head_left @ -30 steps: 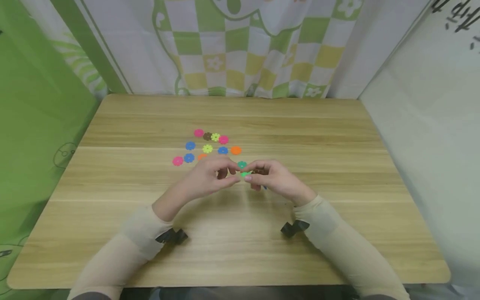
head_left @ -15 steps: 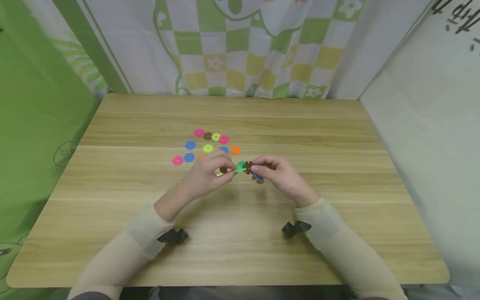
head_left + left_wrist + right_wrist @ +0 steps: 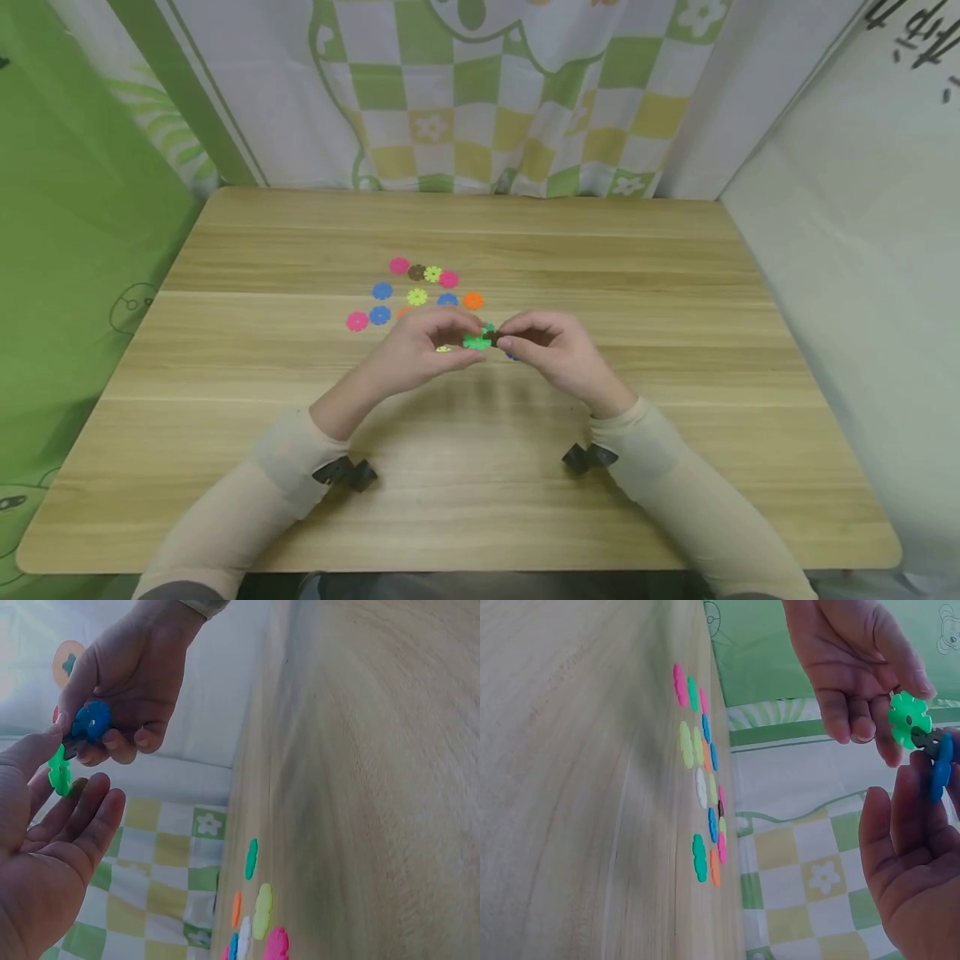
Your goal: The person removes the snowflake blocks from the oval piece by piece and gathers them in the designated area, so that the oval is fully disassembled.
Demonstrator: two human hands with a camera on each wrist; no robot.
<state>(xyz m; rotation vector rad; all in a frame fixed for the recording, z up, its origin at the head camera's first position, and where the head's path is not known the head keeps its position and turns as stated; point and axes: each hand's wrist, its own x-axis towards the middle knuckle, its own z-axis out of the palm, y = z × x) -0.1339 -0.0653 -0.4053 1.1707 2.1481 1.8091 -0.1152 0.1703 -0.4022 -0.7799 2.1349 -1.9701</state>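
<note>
Both hands meet above the middle of the table. My left hand (image 3: 416, 350) holds a bright green flower-shaped interlocking disc (image 3: 909, 716) by its edge, the thumb tip against it in the right wrist view. My right hand (image 3: 562, 358) pinches a dark brown disc (image 3: 927, 740), which meets the green one at its rim. A blue disc (image 3: 94, 720) sits against the brown one, near the right palm; whether the slots are fully joined is hard to see. Fingers partly hide the pieces in the head view.
Several loose discs lie on the wooden table (image 3: 675, 333), left of centre and beyond the hands, among them a pink disc (image 3: 357, 321), an orange disc (image 3: 473, 300) and a teal disc (image 3: 699, 859). A patterned curtain (image 3: 525, 100) hangs behind the table's far edge.
The brown disc, turned flat toward the head camera half a second ago, is now seen more edge-on. The green disc has tilted with it, and the left thumb and fingers have spread around it.
</note>
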